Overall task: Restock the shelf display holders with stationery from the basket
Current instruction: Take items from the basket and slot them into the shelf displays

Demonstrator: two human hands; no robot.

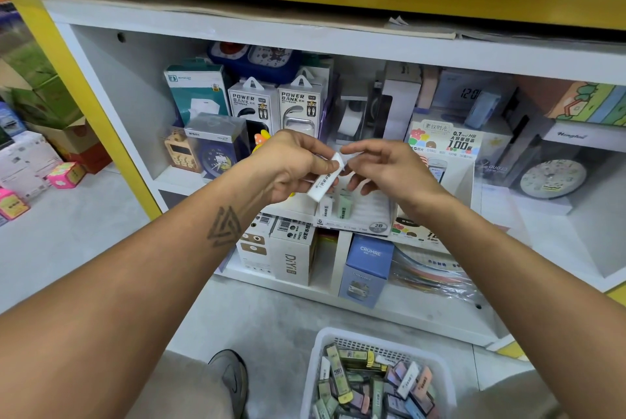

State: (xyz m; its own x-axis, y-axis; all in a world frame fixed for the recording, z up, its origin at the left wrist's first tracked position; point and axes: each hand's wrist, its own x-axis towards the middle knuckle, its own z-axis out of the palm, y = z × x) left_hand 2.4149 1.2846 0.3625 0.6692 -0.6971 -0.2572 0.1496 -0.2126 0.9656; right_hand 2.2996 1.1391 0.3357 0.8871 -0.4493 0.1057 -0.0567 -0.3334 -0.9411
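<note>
Both hands hover before the shelf edge: left hand (298, 164) gripping white tube (325, 178), right hand (393, 168) loose-fingered.

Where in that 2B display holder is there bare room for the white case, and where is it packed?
The left hand pinches the white case. In the 2B holder, the ribbed slots right of the white and green cases look bare, under the right hand. The shelf behind is crowded with power bank boxes.
</note>
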